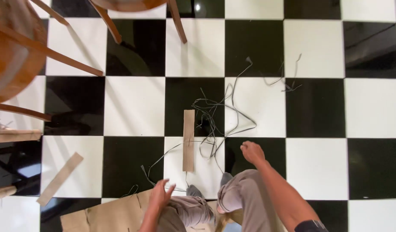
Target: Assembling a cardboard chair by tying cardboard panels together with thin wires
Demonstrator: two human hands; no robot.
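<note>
Checkered black-and-white tile floor [133, 107], seen from above. Right hand [252, 152]: grip clenched to a loose fist, nothing visibly held, knuckles just beside the tangle of thin grey strips [215, 116]. Left hand [160, 194]: grip released, fingers spread, empty, hovering above a flat cardboard sheet [108, 215]. Corrugated cardboard strip [188, 140]: narrow, tan, lying lengthwise between the hands and ahead of them, touching the tangle. Second cardboard strip [60, 178]: far left, tilted. Wooden chairs [17, 51]: upper left.
</note>
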